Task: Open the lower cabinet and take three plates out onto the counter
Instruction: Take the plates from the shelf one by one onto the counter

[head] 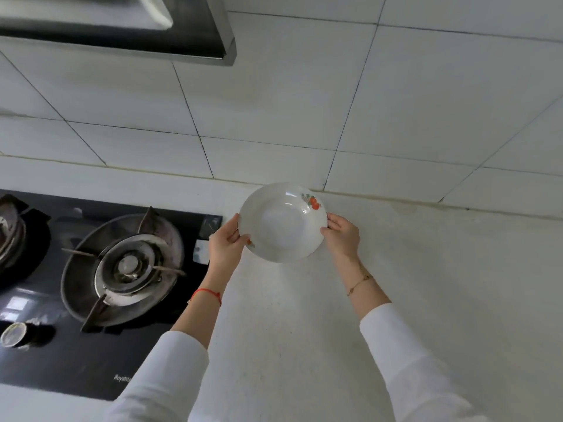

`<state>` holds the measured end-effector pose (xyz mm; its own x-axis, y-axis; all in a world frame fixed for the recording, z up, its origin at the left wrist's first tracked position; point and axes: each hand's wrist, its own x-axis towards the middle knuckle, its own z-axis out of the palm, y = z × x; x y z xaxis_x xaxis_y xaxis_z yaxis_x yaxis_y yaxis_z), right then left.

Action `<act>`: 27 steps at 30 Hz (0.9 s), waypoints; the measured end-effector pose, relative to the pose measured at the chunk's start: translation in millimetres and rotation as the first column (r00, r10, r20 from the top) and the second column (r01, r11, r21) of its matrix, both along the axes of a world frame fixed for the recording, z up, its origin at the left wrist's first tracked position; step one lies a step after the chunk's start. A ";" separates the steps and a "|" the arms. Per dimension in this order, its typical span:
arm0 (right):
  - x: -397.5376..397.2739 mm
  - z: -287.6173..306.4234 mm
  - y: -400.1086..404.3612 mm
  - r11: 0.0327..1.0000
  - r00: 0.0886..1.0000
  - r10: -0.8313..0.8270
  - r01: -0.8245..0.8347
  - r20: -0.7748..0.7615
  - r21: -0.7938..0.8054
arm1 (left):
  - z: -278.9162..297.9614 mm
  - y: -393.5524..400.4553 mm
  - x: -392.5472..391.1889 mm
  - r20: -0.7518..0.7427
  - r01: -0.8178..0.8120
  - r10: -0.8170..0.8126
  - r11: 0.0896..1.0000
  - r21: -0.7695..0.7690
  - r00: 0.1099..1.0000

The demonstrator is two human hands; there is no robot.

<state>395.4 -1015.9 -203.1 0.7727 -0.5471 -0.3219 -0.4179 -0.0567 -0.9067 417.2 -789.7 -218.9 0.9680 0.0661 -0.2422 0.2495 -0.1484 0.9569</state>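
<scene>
A white deep plate (281, 222) with a small red-and-green fruit print on its rim is held over the pale counter (411, 284), close to the tiled back wall. My left hand (227, 239) grips its left rim and my right hand (341, 234) grips its right rim. The plate looks level; whether its base touches the counter I cannot tell. No other plate and no cabinet are in view.
A black glass gas hob (76, 354) lies to the left, with a burner and pan support (128, 266) and a round knob (13, 335). A range hood (122, 35) hangs above it. White wall tiles (274, 102) stand behind the counter.
</scene>
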 end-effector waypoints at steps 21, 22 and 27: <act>55.5 -48.3 3.6 0.995 0.996 0.028 -0.036 -0.087 -0.090 | -51.3 0.9 60.1 -0.078 0.020 -0.008 0.989 0.145 0.997; 55.7 -47.3 3.9 0.994 0.995 0.034 -0.043 -0.092 -0.096 | -50.6 0.2 59.8 -0.080 0.023 -0.010 0.987 0.158 0.997; 55.5 -37.0 2.5 0.981 0.985 0.072 -0.098 -0.155 -0.170 | -37.0 -2.4 55.4 -0.045 0.073 -0.062 0.951 0.302 0.997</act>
<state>450.9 -1013.4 -240.0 0.7701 -0.5396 -0.3402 -0.5330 -0.2512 -0.8080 472.6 -792.0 -255.9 0.9642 0.0762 -0.2540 0.2607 -0.4477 0.8553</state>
